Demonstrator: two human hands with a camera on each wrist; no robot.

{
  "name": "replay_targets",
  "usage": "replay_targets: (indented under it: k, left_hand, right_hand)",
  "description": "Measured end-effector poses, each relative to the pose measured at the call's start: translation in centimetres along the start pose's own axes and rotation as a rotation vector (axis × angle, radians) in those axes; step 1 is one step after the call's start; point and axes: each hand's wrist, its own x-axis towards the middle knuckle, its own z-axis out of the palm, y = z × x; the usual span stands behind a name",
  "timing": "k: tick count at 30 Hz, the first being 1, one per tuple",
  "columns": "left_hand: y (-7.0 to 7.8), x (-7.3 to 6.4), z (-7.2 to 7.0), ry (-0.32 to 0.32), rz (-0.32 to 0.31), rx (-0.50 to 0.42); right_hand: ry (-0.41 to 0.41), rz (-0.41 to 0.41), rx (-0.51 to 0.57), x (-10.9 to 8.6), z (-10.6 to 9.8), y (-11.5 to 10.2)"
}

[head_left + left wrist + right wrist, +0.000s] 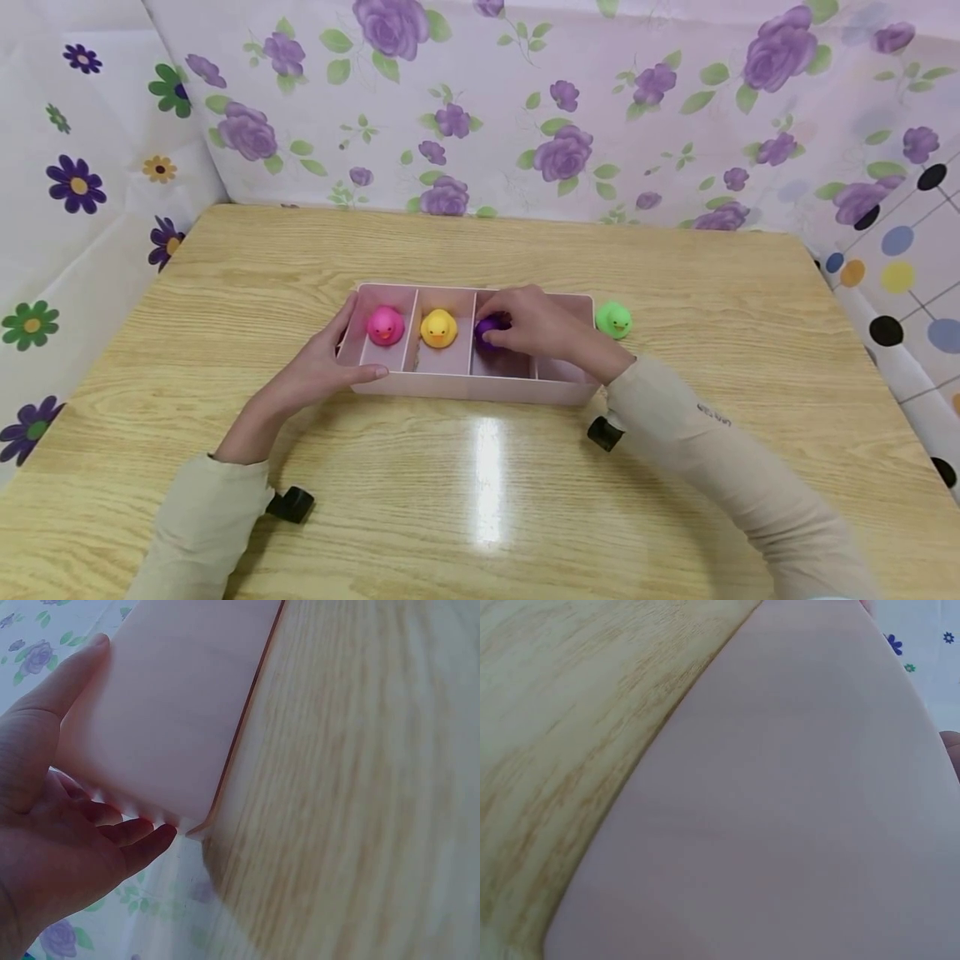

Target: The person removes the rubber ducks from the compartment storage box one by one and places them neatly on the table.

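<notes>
A pale pink divided box (465, 387) lies on the table, its compartments side by side. My left hand (322, 365) grips the box's left end, thumb along the front and the other fingers at the end wall, as the left wrist view also shows. In the third compartment from the left, my right hand (538, 323) pinches a purple rubber duck (487, 335), partly hidden by the fingers. A pink rubber duck (385, 326) sits in the leftmost compartment, a yellow one (438, 329) in the second. The box wall (780, 787) fills most of the right wrist view.
Just beyond the box's right end, a green rubber duck (614, 321) rests on the wood-grain table (420, 475). Flowered sheeting (510, 108) rises behind the table's back edge and along both sides. My right forearm crosses over the box's right end.
</notes>
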Motion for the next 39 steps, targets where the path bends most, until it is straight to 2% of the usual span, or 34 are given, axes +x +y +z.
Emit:
replay_targets:
  k: [12, 21, 27, 34, 39]
  left_hand:
    - [-0.1, 0.0, 0.0, 0.002, 0.000, 0.001]
    - [-0.1, 0.0, 0.1, 0.004, -0.005, 0.013]
    - [-0.2, 0.0, 0.1, 0.004, 0.001, 0.009]
    - [-0.2, 0.0, 0.1, 0.004, -0.001, 0.005]
    - [-0.2, 0.1, 0.1, 0.006, 0.000, 0.010]
  right_hand:
    - [0.029, 0.034, 0.076, -1.0, -0.4, 0.4]
    - [0.095, -0.017, 0.091, -1.9, -0.9, 0.3]
    - [0.137, -0.066, 0.153, -2.6, -1.4, 0.3]
    - [0.177, -0.056, 0.276, -3.4, -2.0, 0.4]
    - [0.194, -0.056, 0.319, -3.8, -2.2, 0.6]
